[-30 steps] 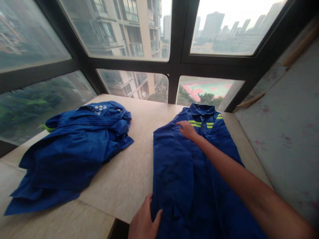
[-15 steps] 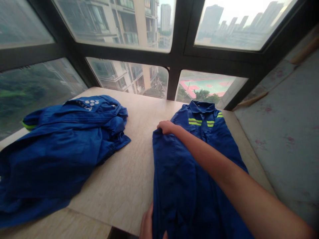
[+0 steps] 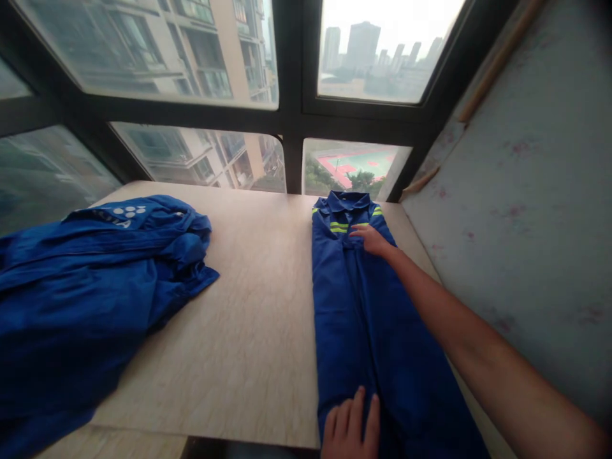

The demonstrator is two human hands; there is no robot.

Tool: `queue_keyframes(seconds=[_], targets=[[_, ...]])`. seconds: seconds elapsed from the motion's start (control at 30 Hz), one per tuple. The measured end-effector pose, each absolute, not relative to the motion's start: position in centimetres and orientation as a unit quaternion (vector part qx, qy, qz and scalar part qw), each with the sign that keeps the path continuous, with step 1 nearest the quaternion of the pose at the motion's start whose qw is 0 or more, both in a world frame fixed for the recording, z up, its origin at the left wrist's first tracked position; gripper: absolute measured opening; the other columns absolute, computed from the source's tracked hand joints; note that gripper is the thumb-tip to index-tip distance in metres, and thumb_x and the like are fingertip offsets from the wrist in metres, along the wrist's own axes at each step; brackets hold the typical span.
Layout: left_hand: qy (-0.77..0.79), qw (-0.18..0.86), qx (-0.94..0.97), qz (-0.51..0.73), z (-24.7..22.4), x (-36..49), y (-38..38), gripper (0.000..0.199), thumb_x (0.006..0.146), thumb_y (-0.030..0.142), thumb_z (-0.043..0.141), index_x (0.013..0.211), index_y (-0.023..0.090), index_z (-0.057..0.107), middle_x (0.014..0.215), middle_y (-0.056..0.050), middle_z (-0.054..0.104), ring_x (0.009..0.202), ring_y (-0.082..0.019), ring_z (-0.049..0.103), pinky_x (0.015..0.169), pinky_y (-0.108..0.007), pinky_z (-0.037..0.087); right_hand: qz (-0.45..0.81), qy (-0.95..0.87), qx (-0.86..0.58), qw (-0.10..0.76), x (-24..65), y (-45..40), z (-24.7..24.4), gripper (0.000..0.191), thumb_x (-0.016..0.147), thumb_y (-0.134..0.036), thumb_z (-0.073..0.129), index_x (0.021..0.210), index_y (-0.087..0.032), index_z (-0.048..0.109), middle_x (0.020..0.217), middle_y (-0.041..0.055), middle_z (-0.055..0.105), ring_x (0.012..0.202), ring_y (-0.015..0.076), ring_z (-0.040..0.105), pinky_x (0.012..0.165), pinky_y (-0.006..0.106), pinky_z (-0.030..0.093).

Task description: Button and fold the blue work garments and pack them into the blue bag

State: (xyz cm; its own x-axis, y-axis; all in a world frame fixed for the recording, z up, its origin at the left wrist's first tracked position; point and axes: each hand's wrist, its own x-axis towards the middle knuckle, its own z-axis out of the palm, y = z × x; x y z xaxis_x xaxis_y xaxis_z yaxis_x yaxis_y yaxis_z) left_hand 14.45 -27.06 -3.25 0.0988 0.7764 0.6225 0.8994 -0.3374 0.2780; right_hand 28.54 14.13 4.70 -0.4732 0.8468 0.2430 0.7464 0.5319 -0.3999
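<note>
A blue work uniform (image 3: 339,299) with a collar and yellow-green stripes across the chest lies front up, its collar toward the window. A long panel of its cloth is laid over the front, its far edge just under the chest stripes. My right hand (image 3: 370,241) rests on the chest at that edge, fingers stretched out. Near the bottom of the view, my left hand (image 3: 351,426) lies on the lower part of the cloth with its fingers spread. Neither hand grips the fabric.
Another blue garment (image 3: 105,280), rumpled and with a white logo, lies on the left of the pale tabletop (image 3: 253,306). Dark-framed windows (image 3: 291,115) stand behind the table. A patterned wall (image 3: 526,210) borders its right side.
My right hand has moved right and let go of the panel's corner, which now lies inward on the chest. My left hand has come from the side onto the cloth. The view has turned right.
</note>
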Motion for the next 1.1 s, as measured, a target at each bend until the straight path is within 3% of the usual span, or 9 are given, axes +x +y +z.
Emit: queue_keyframes(seconds=[0.13, 0.23, 0.37, 0.53, 0.63, 0.77, 0.97, 1.1], targets=[[-0.550, 0.065, -0.763, -0.332, -4.3, 14.0, -27.6, 0.036, 0.088, 0.012, 0.053, 0.117, 0.029, 0.067, 0.111, -0.005, 0.075, 0.093, -0.020, 0.071, 0.081, -0.030, 0.054, 0.092, -0.818, -0.525, 0.216, 29.7, 12.5, 3.5, 0.039, 0.081, -0.005, 0.045, 0.108, -0.017, 0.071, 0.118, 0.0101, 0.068, 0.113, 0.0207, 0.060, 0.100, 0.036, 0.045], [-0.544, 0.072, -0.778, -0.308, -4.6, 12.8, -28.1, 0.037, 0.087, 0.010, 0.052, 0.117, 0.027, 0.067, 0.105, -0.006, 0.075, 0.095, -0.018, 0.071, 0.083, -0.027, 0.055, 0.091, -0.818, -0.529, 0.204, 27.5, 11.7, 3.4, 0.028, 0.090, -0.020, 0.051, 0.111, -0.020, 0.069, 0.113, 0.0077, 0.070, 0.110, 0.0199, 0.061, 0.099, 0.033, 0.045], [-0.509, 0.077, -0.780, -0.357, -4.3, 12.5, -27.7, 0.033, 0.090, 0.011, 0.048, 0.110, 0.026, 0.069, 0.092, -0.003, 0.076, 0.089, -0.018, 0.071, 0.084, -0.028, 0.053, 0.100, -0.818, -0.541, 0.168, 24.1, 11.2, 2.9, 0.032, 0.084, -0.038, 0.068, 0.112, -0.023, 0.068, 0.113, 0.0083, 0.068, 0.103, 0.0229, 0.063, 0.090, 0.033, 0.049], [-0.498, 0.048, -0.783, -0.371, -2.0, 12.6, -27.2, 0.033, 0.093, 0.014, 0.044, 0.105, 0.029, 0.071, 0.090, -0.001, 0.077, 0.084, -0.017, 0.070, 0.089, -0.032, 0.047, 0.114, -0.819, -0.545, 0.140, 22.5, 11.9, 3.4, 0.018, 0.081, -0.023, 0.068, 0.099, -0.025, 0.072, 0.106, 0.0033, 0.071, 0.095, 0.0206, 0.065, 0.080, 0.028, 0.050], [-0.499, 0.045, -0.781, -0.372, -0.4, 12.4, -27.2, 0.029, 0.092, 0.016, 0.049, 0.103, 0.032, 0.071, 0.090, 0.000, 0.076, 0.084, -0.016, 0.069, 0.092, -0.034, 0.045, 0.100, -0.818, -0.544, 0.157, 23.0, 12.1, 4.6, 0.025, 0.088, -0.018, 0.057, 0.109, -0.026, 0.069, 0.116, 0.0025, 0.069, 0.106, 0.0200, 0.062, 0.086, 0.028, 0.048], [-0.455, 0.034, -0.804, -0.382, 0.5, 12.9, -26.8, 0.024, 0.092, 0.025, 0.051, 0.103, 0.032, 0.071, 0.091, 0.000, 0.076, 0.084, -0.016, 0.068, 0.094, -0.034, 0.045, 0.076, -0.802, -0.571, 0.160, 24.0, 11.2, 4.7, 0.030, 0.098, -0.024, 0.044, 0.120, -0.025, 0.064, 0.123, 0.0055, 0.066, 0.110, 0.0227, 0.060, 0.089, 0.033, 0.047], [-0.404, 0.014, -0.860, -0.312, 0.5, 12.6, -26.0, 0.029, 0.096, 0.030, 0.043, 0.108, 0.024, 0.068, 0.100, -0.004, 0.076, 0.090, -0.018, 0.068, 0.080, -0.030, 0.051, 0.062, -0.808, -0.575, 0.113, 24.2, 9.9, 2.3, 0.026, 0.095, -0.022, 0.049, 0.111, -0.019, 0.069, 0.111, 0.0121, 0.070, 0.106, 0.0259, 0.060, 0.091, 0.035, 0.044], [-0.391, -0.020, -0.874, -0.287, 1.8, 11.0, -24.9, 0.031, 0.098, 0.023, 0.037, 0.108, 0.019, 0.066, 0.105, -0.007, 0.074, 0.081, -0.015, 0.068, 0.068, -0.025, 0.054, 0.046, -0.811, -0.573, 0.112, 23.5, 9.9, 2.7, 0.034, 0.095, -0.016, 0.042, 0.119, -0.016, 0.066, 0.118, 0.0175, 0.066, 0.112, 0.0293, 0.055, 0.096, 0.041, 0.042]])
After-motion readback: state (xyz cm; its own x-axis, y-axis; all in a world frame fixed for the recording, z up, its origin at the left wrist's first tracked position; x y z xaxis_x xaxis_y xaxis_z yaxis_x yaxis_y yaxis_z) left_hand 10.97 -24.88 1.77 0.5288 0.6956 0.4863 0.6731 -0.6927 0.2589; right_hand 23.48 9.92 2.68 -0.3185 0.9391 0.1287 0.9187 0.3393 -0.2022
